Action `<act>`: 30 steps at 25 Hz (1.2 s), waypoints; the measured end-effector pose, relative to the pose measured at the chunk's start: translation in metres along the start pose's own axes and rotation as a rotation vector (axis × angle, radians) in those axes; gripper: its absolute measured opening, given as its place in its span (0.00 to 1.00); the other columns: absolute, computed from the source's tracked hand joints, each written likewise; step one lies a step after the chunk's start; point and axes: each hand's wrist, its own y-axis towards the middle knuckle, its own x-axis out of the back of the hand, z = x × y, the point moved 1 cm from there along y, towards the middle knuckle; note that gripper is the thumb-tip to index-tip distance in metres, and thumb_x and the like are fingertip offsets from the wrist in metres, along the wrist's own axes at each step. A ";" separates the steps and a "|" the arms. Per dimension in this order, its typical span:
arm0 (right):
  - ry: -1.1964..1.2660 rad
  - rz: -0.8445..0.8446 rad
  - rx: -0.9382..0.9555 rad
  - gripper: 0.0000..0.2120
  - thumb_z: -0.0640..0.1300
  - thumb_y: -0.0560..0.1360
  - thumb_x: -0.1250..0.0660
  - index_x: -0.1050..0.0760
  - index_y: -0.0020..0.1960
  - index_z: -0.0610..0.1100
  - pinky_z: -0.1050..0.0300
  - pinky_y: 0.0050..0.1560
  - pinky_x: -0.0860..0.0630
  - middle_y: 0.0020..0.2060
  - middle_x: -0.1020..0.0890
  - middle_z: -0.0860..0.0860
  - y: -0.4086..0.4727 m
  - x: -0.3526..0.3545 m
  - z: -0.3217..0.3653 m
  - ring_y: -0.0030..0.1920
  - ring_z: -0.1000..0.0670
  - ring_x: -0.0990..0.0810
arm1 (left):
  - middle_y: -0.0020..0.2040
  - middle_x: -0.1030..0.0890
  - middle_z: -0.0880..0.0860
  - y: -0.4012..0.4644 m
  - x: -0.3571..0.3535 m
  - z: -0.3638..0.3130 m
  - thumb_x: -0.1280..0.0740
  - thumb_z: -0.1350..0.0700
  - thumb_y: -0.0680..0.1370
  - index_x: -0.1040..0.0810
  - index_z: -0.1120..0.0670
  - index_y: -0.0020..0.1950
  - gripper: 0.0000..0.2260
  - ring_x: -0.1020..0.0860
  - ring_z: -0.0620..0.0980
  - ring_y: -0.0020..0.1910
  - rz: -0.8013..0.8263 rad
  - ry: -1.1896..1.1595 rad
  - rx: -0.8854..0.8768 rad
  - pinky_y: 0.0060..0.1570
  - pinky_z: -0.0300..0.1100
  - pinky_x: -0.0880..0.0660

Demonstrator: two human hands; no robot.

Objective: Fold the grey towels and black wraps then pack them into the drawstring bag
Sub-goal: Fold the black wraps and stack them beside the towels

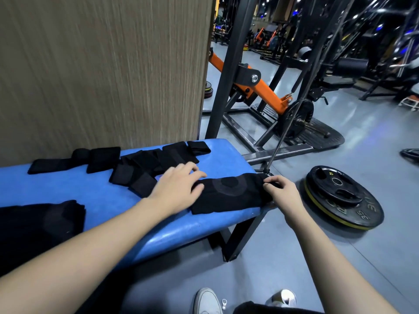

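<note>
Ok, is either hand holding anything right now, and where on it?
The right hand pinches the right end of the black wrap on the blue bench. The left hand lies flat on its left end.

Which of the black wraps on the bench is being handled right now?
The long black wrap with the ring pattern, at the blue bench's right end. The left hand presses it flat, the right hand pinches its end. The other wraps lie untouched behind.

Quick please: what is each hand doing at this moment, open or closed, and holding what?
Left hand: open, resting flat on the left end of the black wrap.
Right hand: closed, fingers pinching the wrap's right end at the bench edge.
</note>
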 end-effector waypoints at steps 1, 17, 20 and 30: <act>0.002 0.019 -0.002 0.04 0.37 0.75 0.33 0.20 0.44 0.43 0.52 0.35 0.23 0.40 0.18 0.49 -0.002 0.001 0.002 0.39 0.48 0.23 | 0.62 0.28 0.45 -0.011 -0.002 -0.007 0.52 0.38 0.77 0.26 0.43 0.68 0.25 0.28 0.48 0.60 0.052 -0.052 0.035 0.60 0.45 0.33; -0.191 0.244 0.035 0.18 0.30 0.75 0.41 0.19 0.52 0.48 0.50 0.33 0.24 0.34 0.28 0.45 -0.006 0.008 -0.007 0.29 0.46 0.27 | 0.80 0.49 0.39 -0.069 -0.016 0.019 0.57 0.41 0.83 0.46 0.41 0.80 0.24 0.49 0.42 0.78 0.160 -0.069 0.177 0.74 0.44 0.50; -0.154 0.260 0.041 0.14 0.34 0.76 0.36 0.19 0.53 0.49 0.51 0.32 0.25 0.35 0.28 0.46 -0.007 0.007 -0.007 0.31 0.47 0.27 | 0.80 0.53 0.39 -0.072 -0.017 0.018 0.63 0.38 0.78 0.50 0.41 0.80 0.30 0.52 0.42 0.79 0.184 -0.085 0.164 0.75 0.45 0.51; -0.057 0.164 0.144 0.16 0.31 0.74 0.37 0.19 0.50 0.49 0.56 0.33 0.26 0.44 0.20 0.49 -0.019 -0.013 0.032 0.35 0.49 0.24 | 0.59 0.34 0.41 -0.076 -0.017 0.018 0.40 0.43 0.80 0.30 0.42 0.71 0.19 0.36 0.43 0.60 -0.045 -0.217 0.226 0.66 0.38 0.40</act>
